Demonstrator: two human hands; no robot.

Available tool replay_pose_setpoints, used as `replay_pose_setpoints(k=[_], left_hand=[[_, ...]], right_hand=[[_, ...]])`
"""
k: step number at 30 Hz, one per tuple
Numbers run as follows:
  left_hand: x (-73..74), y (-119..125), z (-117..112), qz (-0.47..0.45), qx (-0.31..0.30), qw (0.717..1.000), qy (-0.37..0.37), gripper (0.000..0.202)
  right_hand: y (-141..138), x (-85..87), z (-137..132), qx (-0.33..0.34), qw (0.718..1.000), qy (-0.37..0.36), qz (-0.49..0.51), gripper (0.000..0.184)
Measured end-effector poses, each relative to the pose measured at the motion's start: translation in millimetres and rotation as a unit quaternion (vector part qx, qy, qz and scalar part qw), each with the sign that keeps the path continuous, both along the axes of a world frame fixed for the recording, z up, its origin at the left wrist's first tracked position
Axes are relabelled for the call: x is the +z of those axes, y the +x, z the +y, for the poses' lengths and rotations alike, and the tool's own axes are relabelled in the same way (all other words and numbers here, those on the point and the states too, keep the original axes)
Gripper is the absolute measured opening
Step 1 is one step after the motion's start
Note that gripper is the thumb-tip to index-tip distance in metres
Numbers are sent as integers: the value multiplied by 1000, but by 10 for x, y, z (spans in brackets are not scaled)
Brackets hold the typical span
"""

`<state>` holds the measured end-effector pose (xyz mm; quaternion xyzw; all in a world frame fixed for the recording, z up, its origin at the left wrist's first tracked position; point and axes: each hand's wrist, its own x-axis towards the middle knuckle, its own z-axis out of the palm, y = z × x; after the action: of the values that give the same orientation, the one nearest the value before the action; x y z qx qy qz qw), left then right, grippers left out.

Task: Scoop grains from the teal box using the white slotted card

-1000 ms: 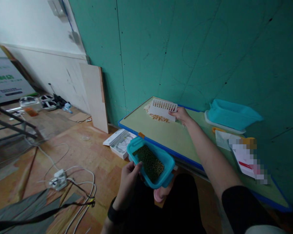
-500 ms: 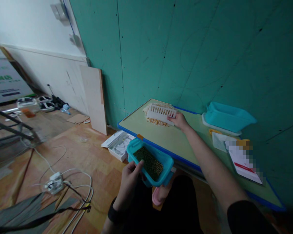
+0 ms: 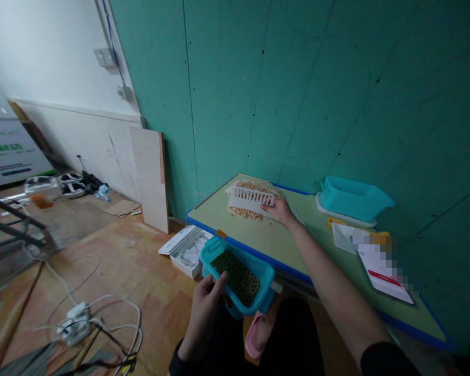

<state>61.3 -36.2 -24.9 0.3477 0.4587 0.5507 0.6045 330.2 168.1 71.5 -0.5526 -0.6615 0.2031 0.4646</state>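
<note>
left grip (image 3: 207, 305) clamps a turquoise rectangular plastic tub (image 3: 265, 277) by the pale-green table (image 3: 274, 245), likely steadying small green beans (image 3: 235, 274); right grip (image 3: 277, 210) clamps a white slotted plastic scoop (image 3: 243, 204) amid yellowish kernels (image 3: 245, 213).

White board (image 3: 18, 156), far left by the wall: large green Chinese characters, last two read 利店 (first one cut by the picture edge). Smaller green line above, dark purple lines below: too blurred to read. Lid of white box (image 3: 183, 266) on floor: tiny dark mark, illegible.
</note>
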Motion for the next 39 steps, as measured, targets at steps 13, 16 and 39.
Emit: replay_pose_setpoints(k=[13,16,39], left_hand=[[-44,17,-25,-2,4,1000,5,58],[-16,11,-51,0,9,1000,9,55],[26,12,-96,-1,13,1000,-7,52]], right_hand=[[466,55,-676,-114,992,39,-45,25],[506,9,-761,-125,991,42,-20,24],[497,12,-770,-57,998,-5,20,29]])
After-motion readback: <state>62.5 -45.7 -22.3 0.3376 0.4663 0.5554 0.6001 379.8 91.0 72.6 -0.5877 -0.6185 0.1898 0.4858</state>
